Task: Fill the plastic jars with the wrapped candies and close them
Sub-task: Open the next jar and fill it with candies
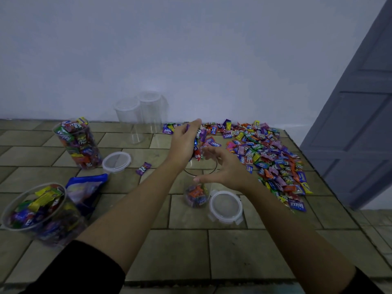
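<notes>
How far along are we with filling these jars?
Two jars look full, the far jar and the near jar, both lidless. The left hand holds candies over the middle jar, barely filled; the right hand is open. Left: two empty jars, the candy pile, fitting lids.

- I am wearing a black long-sleeved top, plain and with no print showing.
- My left sleeve point(84, 270) is ending in a loose dark cuff, well below and to the left of the round lid point(226, 206).
- My right sleeve point(360, 285) is showing only as a black edge, well below and to the right of that lid.
- My forearms are running bare from both cuffs to my left hand point(184, 143) and right hand point(227, 170), both beyond the lid.
</notes>
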